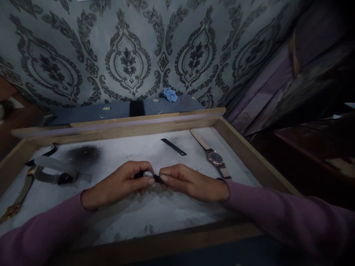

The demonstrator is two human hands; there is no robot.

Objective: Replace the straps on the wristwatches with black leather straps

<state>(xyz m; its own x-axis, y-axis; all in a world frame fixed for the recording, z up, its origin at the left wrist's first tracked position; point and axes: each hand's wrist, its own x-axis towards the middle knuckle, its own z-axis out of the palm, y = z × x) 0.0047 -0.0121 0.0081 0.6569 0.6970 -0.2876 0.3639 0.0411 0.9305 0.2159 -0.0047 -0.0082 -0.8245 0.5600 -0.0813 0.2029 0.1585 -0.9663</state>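
A small watch (148, 173) with a pale round face is held over the middle of a wooden-framed tray (119, 131). My left hand (124, 181) pinches its case between thumb and fingers. Close beside it, my right hand (188, 181) grips the dark strap (157, 178) at the watch's right side. The far part of the watch is hidden behind my left fingers. Beyond my hands, a loose black strap (173, 146) lies on the white tray floor. To the right rests a larger watch (215, 157) with a brown and tan strap.
At the tray's left are a watch with a translucent band (55, 168), a gold-toned watch (23, 192) and a black strap piece (51, 150). Behind the tray's raised back edge lie a dark phone (137, 108) and a crumpled blue cloth (170, 94). A purple curtain (263, 92) hangs at right.
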